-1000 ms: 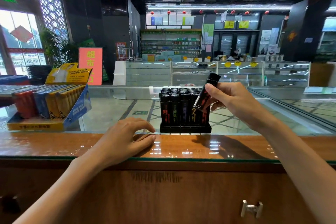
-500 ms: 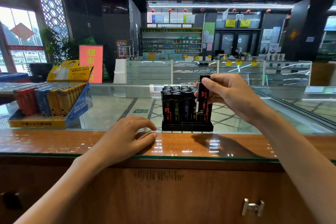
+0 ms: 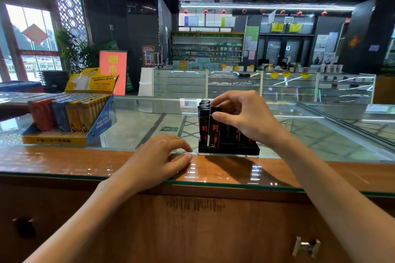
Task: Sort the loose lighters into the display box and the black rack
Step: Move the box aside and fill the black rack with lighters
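A wooden counter edge (image 3: 235, 168) under glass lies beneath the left hand (image 3: 156, 160). Lower than the right hand (image 3: 245, 119), on the cabinet front, sits a metal handle (image 3: 306, 245). Far beyond the left hand stand a red sign with yellow characters (image 3: 113, 70) and a green plant (image 3: 70, 53). Far beyond the right hand run glass showcases (image 3: 288, 87) and shelves of goods (image 3: 207, 49).

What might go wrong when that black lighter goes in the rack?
1. The right hand pinches the black lighter near its top; if it misses its slot in the black rack, it may tip over.
2. The neighbouring lighters stand close, so the fingers may knock them.
3. The left hand rests on the counter, not the rack, so a push might slide the rack.
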`<action>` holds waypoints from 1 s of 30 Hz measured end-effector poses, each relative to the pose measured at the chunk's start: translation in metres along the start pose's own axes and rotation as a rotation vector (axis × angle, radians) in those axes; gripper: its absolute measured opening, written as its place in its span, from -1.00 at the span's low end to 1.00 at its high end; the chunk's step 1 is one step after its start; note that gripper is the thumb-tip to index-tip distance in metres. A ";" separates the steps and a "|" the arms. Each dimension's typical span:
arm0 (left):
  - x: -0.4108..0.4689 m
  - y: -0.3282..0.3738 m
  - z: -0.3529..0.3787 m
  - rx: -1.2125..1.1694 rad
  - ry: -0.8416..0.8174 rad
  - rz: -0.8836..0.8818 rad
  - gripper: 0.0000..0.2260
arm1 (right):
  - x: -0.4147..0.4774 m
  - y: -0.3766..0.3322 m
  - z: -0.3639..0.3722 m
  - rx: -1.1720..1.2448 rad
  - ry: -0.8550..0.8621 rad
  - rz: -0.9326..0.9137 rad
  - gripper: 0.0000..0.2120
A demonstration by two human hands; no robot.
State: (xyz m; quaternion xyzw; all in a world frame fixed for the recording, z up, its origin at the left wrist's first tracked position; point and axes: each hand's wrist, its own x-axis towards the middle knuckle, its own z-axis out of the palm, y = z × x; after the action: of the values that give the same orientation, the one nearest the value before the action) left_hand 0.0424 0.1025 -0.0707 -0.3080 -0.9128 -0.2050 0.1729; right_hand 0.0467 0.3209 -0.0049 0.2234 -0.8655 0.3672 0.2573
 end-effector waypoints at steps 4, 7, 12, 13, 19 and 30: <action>0.000 -0.001 0.001 0.009 -0.004 0.002 -0.73 | -0.002 -0.003 0.011 -0.112 0.093 -0.085 -0.77; 0.000 -0.001 0.001 0.005 0.002 0.004 -0.73 | -0.005 -0.005 0.016 -0.155 0.152 -0.147 -0.78; 0.000 -0.001 0.001 0.001 0.014 0.011 -0.73 | -0.006 -0.006 0.024 -0.156 0.152 -0.187 -0.79; 0.000 -0.001 0.001 0.000 0.015 0.012 -0.73 | -0.006 -0.006 0.026 -0.158 0.158 -0.194 -0.79; 0.000 -0.001 0.002 -0.008 0.024 0.021 -0.73 | -0.007 -0.004 0.034 -0.181 0.198 -0.232 -0.79; 0.000 0.001 0.002 0.007 0.023 0.021 -0.74 | -0.008 0.007 0.036 -0.426 0.255 -0.280 -0.68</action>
State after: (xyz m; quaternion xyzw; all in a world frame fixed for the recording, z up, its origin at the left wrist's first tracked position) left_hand 0.0428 0.1040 -0.0727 -0.3149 -0.9081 -0.2036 0.1864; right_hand 0.0384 0.3003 -0.0347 0.2339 -0.8445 0.1632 0.4534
